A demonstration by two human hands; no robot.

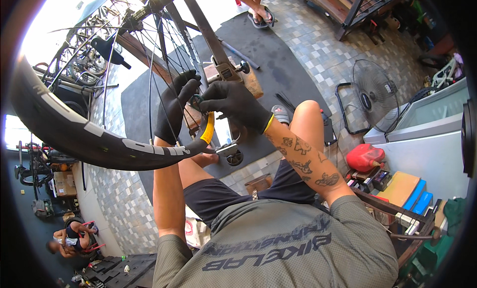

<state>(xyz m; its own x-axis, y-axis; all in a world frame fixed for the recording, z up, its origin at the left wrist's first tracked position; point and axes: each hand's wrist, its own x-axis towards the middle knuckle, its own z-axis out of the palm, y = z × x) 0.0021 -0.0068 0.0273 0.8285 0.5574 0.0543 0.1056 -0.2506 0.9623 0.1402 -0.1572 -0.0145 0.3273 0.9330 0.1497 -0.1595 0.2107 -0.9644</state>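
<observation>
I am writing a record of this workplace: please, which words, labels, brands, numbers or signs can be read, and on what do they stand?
Wording is not copied here.
Wheel rim: large white lettering, partly readable.
Shirt: large dark lettering, readable.
Hub: small pale marking, unclear.
Yellow strip: print too small.
Fan badge: too small.

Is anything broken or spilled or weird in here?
Nothing really stands out: I see no spill or clear damage. The gloved left hand and right hand are at the wheel. Things look bendy because the fisheye lens curves straight edges.

the right grip (pixel 237 105) holds a small greenish piece (pixel 196 102) by the wheel (pixel 107 141), left grip (pixel 171 108) nearby.
</observation>
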